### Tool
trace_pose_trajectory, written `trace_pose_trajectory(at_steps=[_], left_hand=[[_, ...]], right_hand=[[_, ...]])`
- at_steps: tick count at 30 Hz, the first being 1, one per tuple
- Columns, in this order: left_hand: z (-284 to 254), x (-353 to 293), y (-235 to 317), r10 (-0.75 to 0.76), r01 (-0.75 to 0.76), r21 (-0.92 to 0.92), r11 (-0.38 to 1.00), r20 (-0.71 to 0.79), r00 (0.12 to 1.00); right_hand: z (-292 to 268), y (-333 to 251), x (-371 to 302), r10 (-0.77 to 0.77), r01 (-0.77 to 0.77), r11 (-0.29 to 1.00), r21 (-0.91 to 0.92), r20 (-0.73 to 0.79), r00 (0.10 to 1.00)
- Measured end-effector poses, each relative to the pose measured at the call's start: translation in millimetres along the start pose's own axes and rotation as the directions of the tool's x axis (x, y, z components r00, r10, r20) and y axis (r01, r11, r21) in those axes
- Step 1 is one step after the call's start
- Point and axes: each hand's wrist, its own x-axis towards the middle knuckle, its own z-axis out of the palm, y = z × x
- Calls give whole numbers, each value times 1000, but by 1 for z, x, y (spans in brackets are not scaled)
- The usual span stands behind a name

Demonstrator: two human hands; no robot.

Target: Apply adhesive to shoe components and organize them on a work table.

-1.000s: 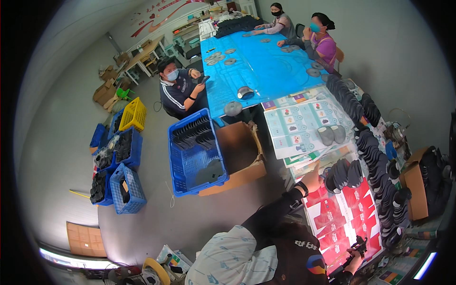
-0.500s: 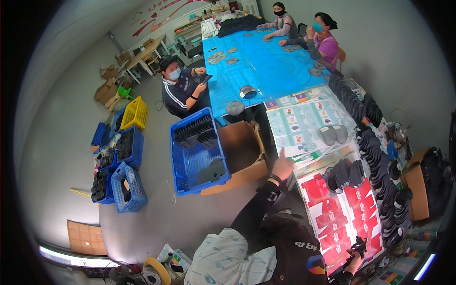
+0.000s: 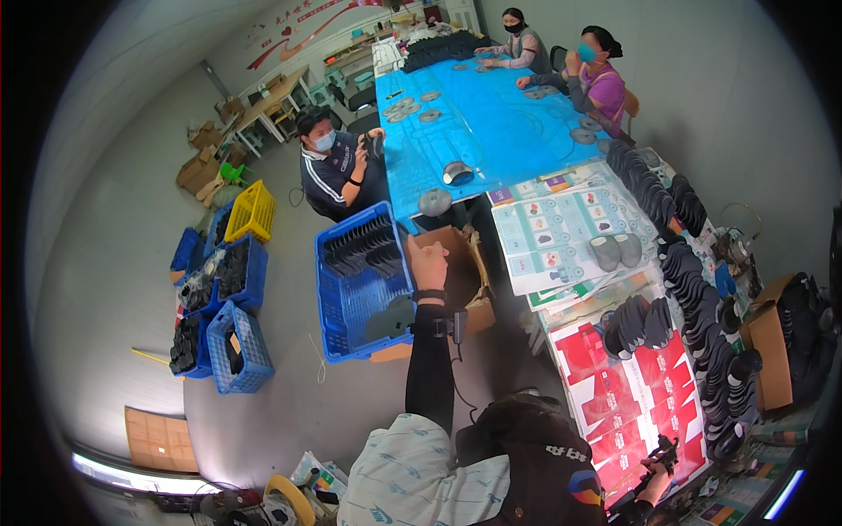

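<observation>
Evidently, the left hand (image 3: pixel 428 266) has been shifted: one second ago it was extended beside the stacked dark pieces (image 3: pixel 638 326) on the red sheets (image 3: pixel 614 421); now it is held at the right rim of the blue crate (image 3: pixel 346 304), partly over the cardboard box (image 3: pixel 479 317). By this change the two hands are set well apart, and the crate, rather than the table stack, is placed within the left hand's reach. No piece is seen in the left hand; its fingers are partly folded, and whether the rim is touched cannot be determined. The right hand (image 3: pixel 653 480) is kept over the red sheets, with a black object (image 3: pixel 664 453) seen at its fingers; whether this is gripped cannot be established. The stacked pieces are found unmoved, and rows of dark curved pieces (image 3: pixel 358 245) are noted inside the crate, toward its far end.
</observation>
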Motion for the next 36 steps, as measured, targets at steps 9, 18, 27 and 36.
trace_pose_trajectory(at_steps=[9, 18, 27, 36], left_hand=[[37, -23, -13, -50, 58, -32, 998, 205, 977], [68, -48, -24, -92, 94, 9, 996, 304, 948], [81, -68, -41, -74, 46, 84, 995, 367, 927], [142, -173, -56, -315, 24, 342, 940, 836, 449]], right_hand=[[3, -5, 3, 4, -4, 1000, 14, -2, 1000], [4, -9, -13, -10, 11, 1000, 26, -41, 999], [9, -14, -16, -47, 47, 999, 7, -27, 999], [5, -16, -23, -58, 56, 952, 302, -2, 998]])
